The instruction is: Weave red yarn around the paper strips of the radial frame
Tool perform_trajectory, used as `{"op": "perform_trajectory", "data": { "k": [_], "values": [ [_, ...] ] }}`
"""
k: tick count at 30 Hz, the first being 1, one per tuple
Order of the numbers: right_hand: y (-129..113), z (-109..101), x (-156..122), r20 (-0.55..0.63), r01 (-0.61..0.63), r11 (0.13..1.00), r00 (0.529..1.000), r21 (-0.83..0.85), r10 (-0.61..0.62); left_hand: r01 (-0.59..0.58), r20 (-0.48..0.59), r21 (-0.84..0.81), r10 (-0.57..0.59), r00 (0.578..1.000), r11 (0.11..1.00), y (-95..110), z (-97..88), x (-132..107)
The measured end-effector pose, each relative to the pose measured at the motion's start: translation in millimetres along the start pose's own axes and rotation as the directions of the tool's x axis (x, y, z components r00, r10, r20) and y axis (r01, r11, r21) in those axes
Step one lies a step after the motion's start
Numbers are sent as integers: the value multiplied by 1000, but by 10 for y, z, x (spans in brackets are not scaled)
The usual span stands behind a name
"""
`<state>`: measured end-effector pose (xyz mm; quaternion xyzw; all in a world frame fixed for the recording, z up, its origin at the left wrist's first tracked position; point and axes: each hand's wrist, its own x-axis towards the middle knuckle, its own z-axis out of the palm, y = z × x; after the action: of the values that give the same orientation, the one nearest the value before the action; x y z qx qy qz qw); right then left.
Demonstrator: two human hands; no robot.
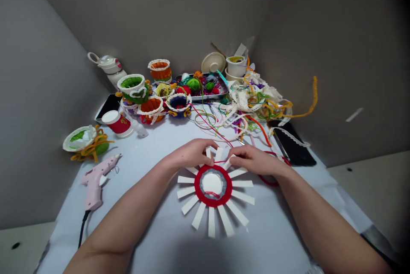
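Observation:
A paper cup cut into radiating white strips (211,222) lies before me like a sun, with a ring of red yarn (198,186) woven around its pale round middle. My left hand (200,153) pinches a strip at the far edge, its fingertips by the red ring. Across from it, my right hand (251,158) has thumb and fingers closed on another strip at the upper right. A thin red yarn strand (221,161) stretches between the hands over the strips. Whether the fingers also hold yarn is hard to make out.
A pink glue gun (98,180) lies at left near a red-and-white paper cup (118,123). Several yarn-covered baskets (133,88) stand behind. A tray (201,98) holds yarn balls. Lace and yarn (256,97) pile at back right, beside a dark phone-like slab (293,146).

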<state>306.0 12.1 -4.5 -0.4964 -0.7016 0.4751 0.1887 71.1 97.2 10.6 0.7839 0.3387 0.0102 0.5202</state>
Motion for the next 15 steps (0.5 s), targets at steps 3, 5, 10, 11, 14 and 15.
{"op": "perform_trajectory", "data": {
  "k": [3, 5, 10, 11, 14, 15],
  "values": [
    [-19, -74, -24, -75, 4, 1000, 997, 19, -3, -1, -62, -16, 0, 998, 1000, -22, -52, 1],
    [-45, -111, -42, -107, -8, 1000, 994, 15, 10, 1, -89, -27, -3, 996, 1000, -17, -79, -3],
    [-61, -124, -71, -182, 4, 997, 983, -73, -18, 31, -96, 20, -29, 995, 999, -2, -103, -7],
    [-57, -117, -78, -217, 24, 994, 975, -106, -46, 40, -97, 27, -37, 995, 999, -8, -109, -5],
    [-50, -89, -100, -326, 125, 964, 924, -237, -200, 61, -109, 15, -59, 992, 998, -46, -140, 3],
    [-52, -80, -106, -350, 168, 944, 898, -285, -266, 71, -114, 5, -70, 991, 997, -63, -155, 7]
  ]
}}
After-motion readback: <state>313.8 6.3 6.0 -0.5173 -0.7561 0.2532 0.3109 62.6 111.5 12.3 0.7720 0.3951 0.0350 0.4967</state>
